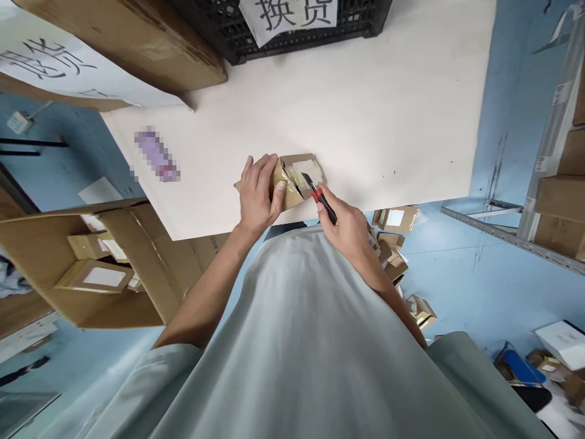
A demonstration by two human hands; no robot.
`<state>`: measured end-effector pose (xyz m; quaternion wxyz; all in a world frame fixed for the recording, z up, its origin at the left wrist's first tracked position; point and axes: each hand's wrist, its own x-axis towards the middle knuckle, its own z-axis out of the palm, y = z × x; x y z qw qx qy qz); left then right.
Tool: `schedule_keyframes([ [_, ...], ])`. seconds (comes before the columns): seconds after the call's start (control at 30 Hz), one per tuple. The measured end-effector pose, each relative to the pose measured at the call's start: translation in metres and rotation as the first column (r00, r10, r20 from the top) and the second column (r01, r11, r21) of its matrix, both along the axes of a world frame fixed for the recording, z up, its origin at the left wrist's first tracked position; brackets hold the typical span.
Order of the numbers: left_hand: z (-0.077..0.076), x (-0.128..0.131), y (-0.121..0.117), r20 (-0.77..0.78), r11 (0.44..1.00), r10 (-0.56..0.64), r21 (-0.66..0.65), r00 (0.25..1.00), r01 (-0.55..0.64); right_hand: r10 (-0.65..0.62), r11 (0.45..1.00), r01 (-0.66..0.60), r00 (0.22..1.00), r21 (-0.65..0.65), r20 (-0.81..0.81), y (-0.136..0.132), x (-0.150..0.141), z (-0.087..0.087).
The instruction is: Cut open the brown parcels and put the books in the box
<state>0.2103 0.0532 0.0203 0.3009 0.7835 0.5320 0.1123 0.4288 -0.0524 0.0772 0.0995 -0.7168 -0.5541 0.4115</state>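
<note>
Left hand point(260, 192) is clamped over the left part of a small carton point(292, 196), fingers across its top, thumb out toward the right hand. Right hand point(345, 222) is closed round a utility knife point(323, 204), black handle with red parts, blade out and pointing up-left. Blade tip sits over the pale label point(308, 167) on the carton's right part; can't tell if it touches. Carton is on the white bench point(388, 116), close to the near edge. Shiny tape point(282, 175) on it is wrinkled, dark gap showing along one edge between the hands

Elsewhere on the bench: black plastic crate point(356, 33) at the far side, handwritten sheet point(297, 15) on its front. Big cardboard box point(183, 58) to its left, another handwritten sheet point(55, 67) on that. Purple item point(156, 155) near the left end, pixelated, can't tell what it is

Off the bench: big open carton point(141, 244) lower left, small boxes point(105, 277) with white labels inside. More boxes point(393, 253) to the right, past the right forearm, over blue floor point(457, 262). Metal rack point(543, 146) with cartons point(562, 198) at far right. Person wears a grey-green top point(301, 317)
</note>
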Motion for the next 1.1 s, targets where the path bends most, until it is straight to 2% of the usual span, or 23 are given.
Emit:
schedule_keyframes([
  [0.17,-0.003,-0.001,-0.002,-0.049,1.0,0.004,0.022,0.999,-0.003,0.067,0.998,-0.068,0.997,-0.02,-0.05,0.012,-0.001,0.003],
  [0.43,-0.005,0.0,-0.006,-0.068,0.999,0.031,0.035,0.997,-0.029,0.087,0.995,-0.09,0.994,-0.044,-0.061,0.029,-0.007,0.005],
  [0.77,-0.006,0.007,-0.007,-0.061,0.999,0.038,-0.001,0.997,-0.038,0.166,0.98,-0.17,0.985,-0.102,-0.043,0.04,0.003,0.031],
  [1.0,-0.021,-0.001,-0.013,0.014,0.996,-0.011,0.085,1.0,0.01,0.248,0.951,-0.259,0.965,-0.172,-0.084,0.059,0.015,0.04],
  [1.1,-0.026,-0.005,-0.013,0.031,0.997,-0.031,0.071,0.999,0.029,0.29,0.934,-0.295,0.956,-0.2,-0.051,0.066,0.014,0.044],
])
